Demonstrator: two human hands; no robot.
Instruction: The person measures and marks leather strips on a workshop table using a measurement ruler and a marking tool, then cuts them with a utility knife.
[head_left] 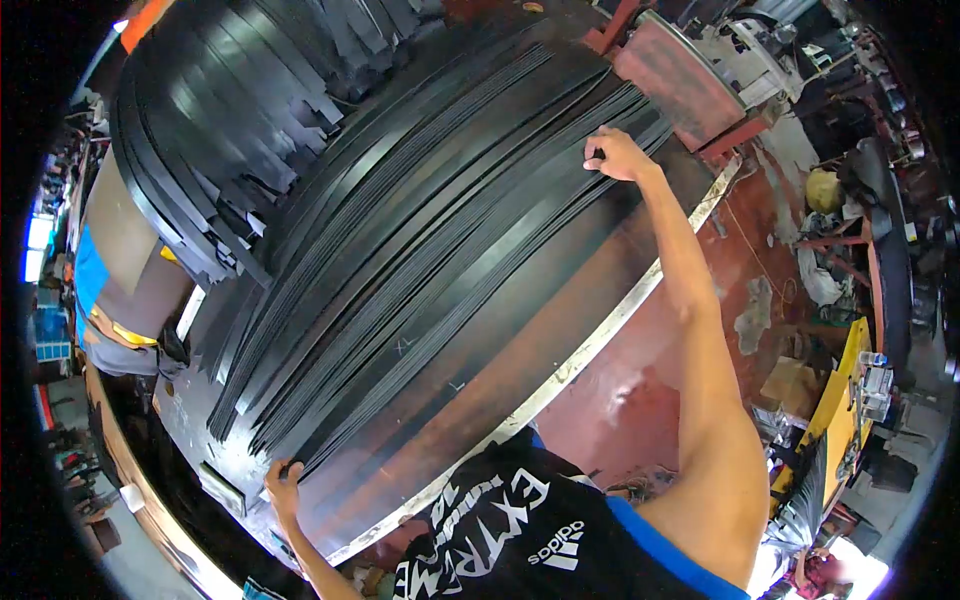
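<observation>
Black shirt (500, 530) below table rim (600, 335); long strips (420, 260) beside another strip pile (220, 130).

On the left hand (283, 487) at 7 o'clock the fingertips were hidden under black strips (420, 250), the forearm was cut by the bottom edge, and a co-worker (112, 290) at 9 o'clock was mostly cut off.

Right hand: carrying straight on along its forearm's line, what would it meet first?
The long flat black rubber strips that the right hand pinches; they lie right ahead of its knuckles. Past them, possibly the red metal bracket, depth unclear.
</observation>
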